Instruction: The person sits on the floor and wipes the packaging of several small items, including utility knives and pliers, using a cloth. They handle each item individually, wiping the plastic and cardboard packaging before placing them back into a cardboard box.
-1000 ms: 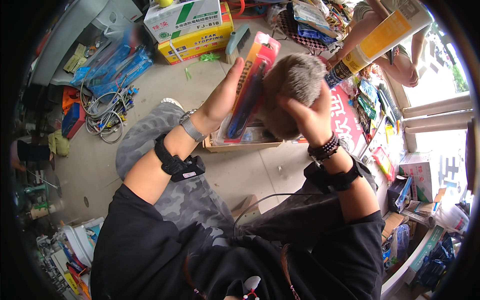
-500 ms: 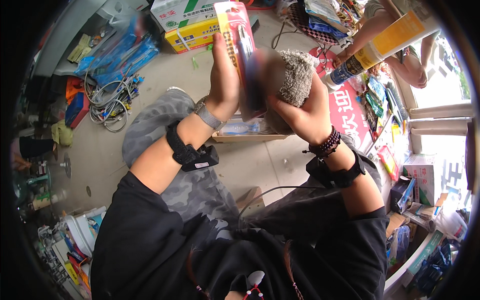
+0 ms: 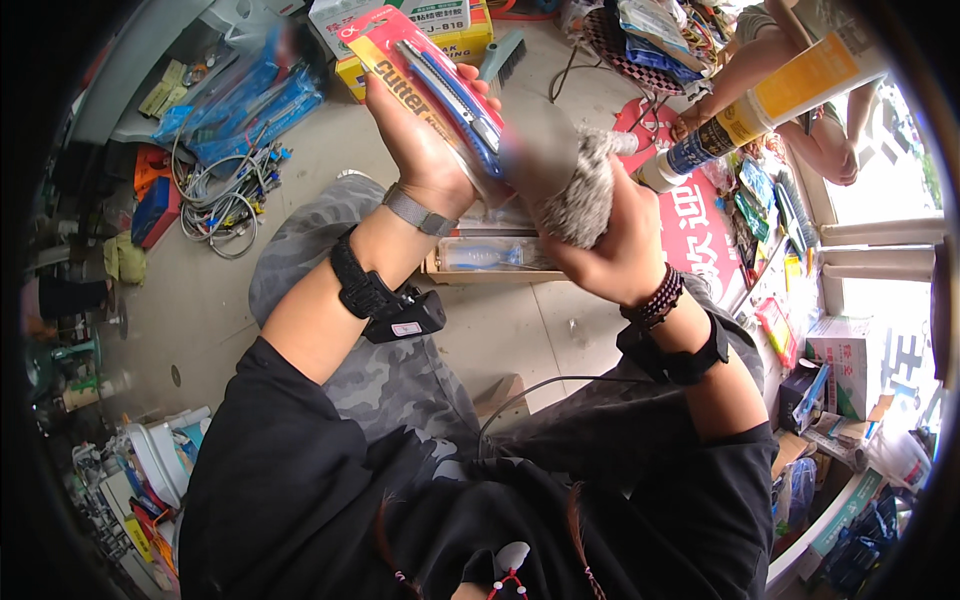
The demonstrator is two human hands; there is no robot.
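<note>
A red-and-yellow blister pack with a blue utility knife (image 3: 446,100) is tilted in my left hand (image 3: 410,150), whose fingers wrap round its edges. My right hand (image 3: 615,240) grips a grey fuzzy cloth (image 3: 580,195) against the pack's lower right end; a smudged blur hides where they meet. Below both hands, an open cardboard box (image 3: 500,276) holds clear-wrapped items, partly covered by my hands and the pack.
A co-worker's arm (image 3: 750,60) is by a yellow-and-blue tube (image 3: 790,85) at upper right. Stacked boxes (image 3: 355,75), a brush (image 3: 505,55) and coiled cables (image 3: 210,200) lie ahead. Clutter lines both sides, beside a red printed mat (image 3: 690,230).
My left hand and the pack have moved up and left, and the pack now leans leftward with the knife facing up. The cloth in my right hand has turned and shifted slightly down.
</note>
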